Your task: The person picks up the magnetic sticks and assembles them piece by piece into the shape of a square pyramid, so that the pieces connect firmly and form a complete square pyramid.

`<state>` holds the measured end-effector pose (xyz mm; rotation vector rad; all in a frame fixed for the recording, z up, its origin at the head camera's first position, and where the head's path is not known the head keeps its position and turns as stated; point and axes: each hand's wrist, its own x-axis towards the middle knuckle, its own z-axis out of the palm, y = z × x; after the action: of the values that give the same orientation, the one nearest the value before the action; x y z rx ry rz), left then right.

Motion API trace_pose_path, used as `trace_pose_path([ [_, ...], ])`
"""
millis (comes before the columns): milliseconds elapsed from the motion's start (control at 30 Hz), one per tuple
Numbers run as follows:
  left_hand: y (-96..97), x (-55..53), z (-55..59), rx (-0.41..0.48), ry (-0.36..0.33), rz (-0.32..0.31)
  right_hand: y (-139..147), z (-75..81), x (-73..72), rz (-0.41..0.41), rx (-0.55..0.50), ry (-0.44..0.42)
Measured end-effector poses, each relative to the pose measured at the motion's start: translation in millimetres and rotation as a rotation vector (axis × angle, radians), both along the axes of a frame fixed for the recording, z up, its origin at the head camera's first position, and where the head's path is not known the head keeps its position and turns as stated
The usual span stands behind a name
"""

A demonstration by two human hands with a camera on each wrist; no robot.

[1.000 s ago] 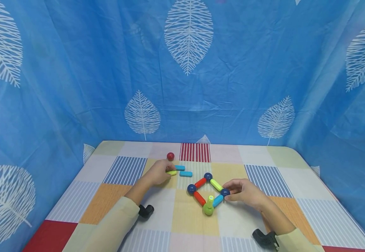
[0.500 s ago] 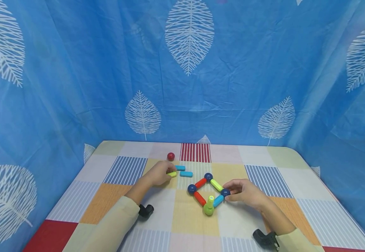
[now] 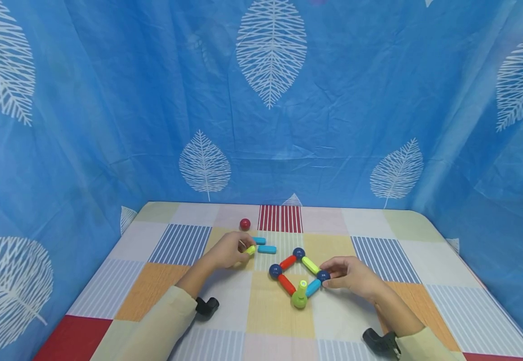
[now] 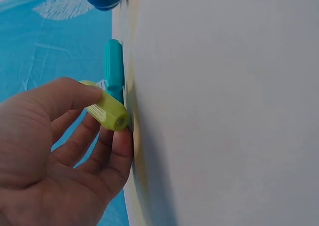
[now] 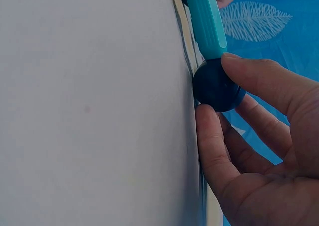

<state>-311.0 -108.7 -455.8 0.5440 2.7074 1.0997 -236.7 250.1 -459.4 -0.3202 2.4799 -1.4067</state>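
My left hand pinches a yellow-green magnetic rod between thumb and fingers, tilted just above the cloth. Beside it lie two blue rods, one nearer and one farther, partly behind the fingers. My right hand holds the dark blue ball at the right corner of a four-sided frame. That frame joins two red rods, a yellow-green rod and a blue rod through balls. At its near corner, a green ball bears an upright yellow-green rod.
A red ball sits behind my left hand. The table wears a patchwork cloth, and a blue leaf-patterned curtain encloses its back and sides. Black wrist cameras hang below both forearms.
The yellow-green rod in my left hand has turned from lying flat to tilted, and rises slightly with the fingers. My right hand and the frame stay where they were.
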Motion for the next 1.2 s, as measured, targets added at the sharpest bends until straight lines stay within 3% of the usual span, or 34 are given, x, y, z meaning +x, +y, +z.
trace_pose_path([
  [200,-1.2,2.4,-1.1,0.100,-0.016,-0.013,0.4,-1.0,-0.9,-0.005,0.005,-0.003],
  [1200,7.8,20.3,-0.5,0.304,-0.027,-0.117,1.9,-1.1,0.3,0.002,-0.017,-0.004],
])
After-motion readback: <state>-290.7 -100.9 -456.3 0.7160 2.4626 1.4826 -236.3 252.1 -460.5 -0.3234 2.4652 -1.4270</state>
